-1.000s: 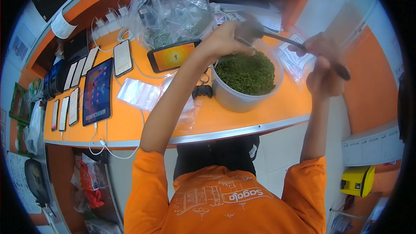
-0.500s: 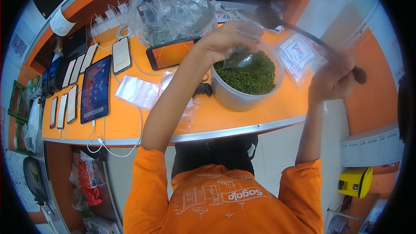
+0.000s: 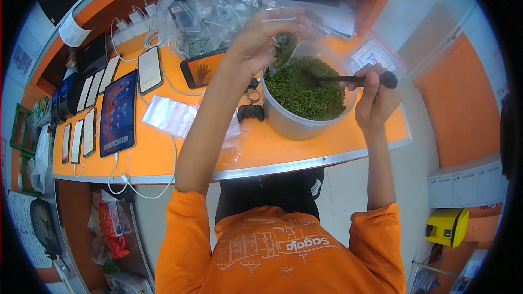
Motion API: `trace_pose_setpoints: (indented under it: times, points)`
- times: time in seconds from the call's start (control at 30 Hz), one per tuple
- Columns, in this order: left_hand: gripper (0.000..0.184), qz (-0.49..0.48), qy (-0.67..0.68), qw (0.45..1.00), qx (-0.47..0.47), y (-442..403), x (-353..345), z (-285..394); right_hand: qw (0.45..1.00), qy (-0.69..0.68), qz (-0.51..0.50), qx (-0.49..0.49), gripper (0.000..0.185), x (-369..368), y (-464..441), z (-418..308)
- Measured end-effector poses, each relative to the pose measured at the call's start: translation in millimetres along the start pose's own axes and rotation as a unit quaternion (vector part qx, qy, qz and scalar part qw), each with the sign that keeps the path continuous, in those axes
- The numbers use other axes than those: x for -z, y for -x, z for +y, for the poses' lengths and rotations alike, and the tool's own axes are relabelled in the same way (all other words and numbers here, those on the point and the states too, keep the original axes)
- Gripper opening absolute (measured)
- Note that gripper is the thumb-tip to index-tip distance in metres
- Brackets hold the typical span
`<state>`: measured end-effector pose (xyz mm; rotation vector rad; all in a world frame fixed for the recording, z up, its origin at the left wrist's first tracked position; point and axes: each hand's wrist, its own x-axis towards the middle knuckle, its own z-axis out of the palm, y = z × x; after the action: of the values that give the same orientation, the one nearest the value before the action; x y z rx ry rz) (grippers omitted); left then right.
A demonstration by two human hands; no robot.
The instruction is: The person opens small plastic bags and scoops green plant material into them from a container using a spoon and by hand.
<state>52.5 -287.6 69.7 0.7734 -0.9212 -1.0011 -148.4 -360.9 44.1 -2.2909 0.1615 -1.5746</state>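
A round translucent tub point(image 3: 294, 127) of green leafy bits point(image 3: 316, 98) stands near the table's front edge. My right hand point(image 3: 376, 90) grips the thick end of a black spoon point(image 3: 348, 79), whose other end is down in the green bits. Over the tub's left rim, my left hand point(image 3: 261, 41) holds a small clear plastic bag point(image 3: 289, 49) with some green in its lower part. A black gamepad-shaped keyring point(image 3: 250, 112) lies left of the tub.
Several phones point(image 3: 150, 69) and a tablet point(image 3: 119, 111) lie at the left with cables. Flat clear bags point(image 3: 171, 115) lie in front of a phone with an orange screen point(image 3: 204, 69). A big plastic bag point(image 3: 212, 13) is behind, and a labelled pouch point(image 3: 376, 54) at the right.
The spoon has come down from above the tub into the green bits, my right hand moving left and lower with it. My left hand has shifted left and up with the small bag.
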Motion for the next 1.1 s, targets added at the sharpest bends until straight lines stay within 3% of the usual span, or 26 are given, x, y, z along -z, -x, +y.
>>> trace_pose_setpoints:
  times: [0.23,0.47,0.67,0.83,1.0,1.1]
  points:
    - [0.036,-0.017,-0.168,0.983,-0.079,-1,-4,-1,0.954,-0.107,0.144,-0.239,0.036,-7,1,21]
    - [0.033,0.011,-0.375,0.915,-0.147,-10,0,-12,0.93,-0.132,0.209,-0.273,0.033,12,-5,42]
    - [0.037,0.089,-0.424,0.892,-0.129,-9,-8,-15,0.938,-0.085,0.266,-0.205,0.029,39,-34,31]
    - [0.043,0.08,-0.454,0.886,-0.054,-13,-10,-20,0.931,-0.115,0.316,-0.139,0.032,35,-61,8]
    - [0.046,0.057,-0.473,0.876,-0.082,-17,-11,-27,0.967,-0.026,0.252,-0.031,0.038,18,-64,-21]
    - [0.045,0.057,-0.434,0.896,-0.076,-14,-13,-26,0.973,0.108,0.169,0.112,0.037,23,-50,-19]
